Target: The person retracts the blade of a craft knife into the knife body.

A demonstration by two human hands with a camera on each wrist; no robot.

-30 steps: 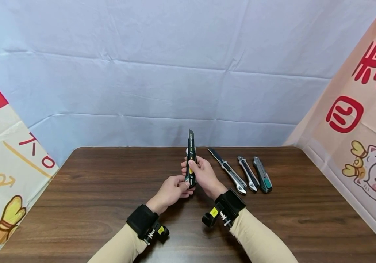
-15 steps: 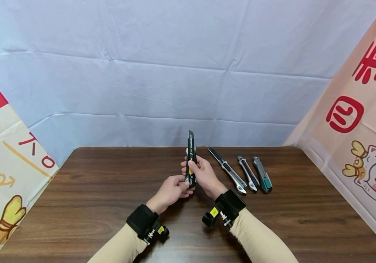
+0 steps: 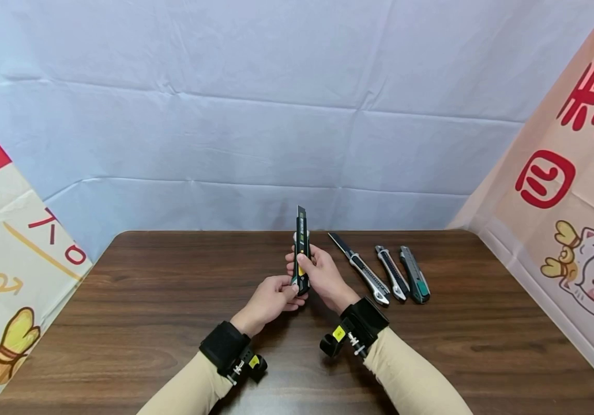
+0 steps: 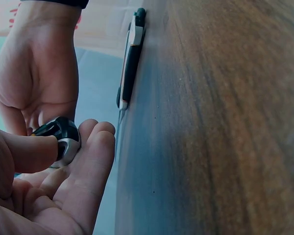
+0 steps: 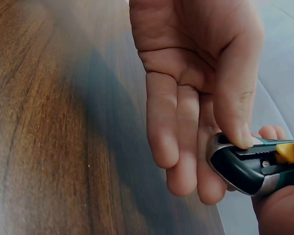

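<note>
Left hand (image 3: 266, 301), right hand (image 3: 325, 279), both gripping one box cutter (image 3: 302, 242), blade (image 3: 301, 212) apparently out; three more cutters (image 3: 393, 274) right of the hands!

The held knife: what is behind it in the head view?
Behind the knife show fingers of the right hand, the table and pale cloth; what it covers is hidden.

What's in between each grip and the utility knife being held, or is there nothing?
Nothing visible: the right grip holds the yellow-slider utility knife directly, and the left grip pinches its near end. The three other utility knives lie off to the right.
</note>
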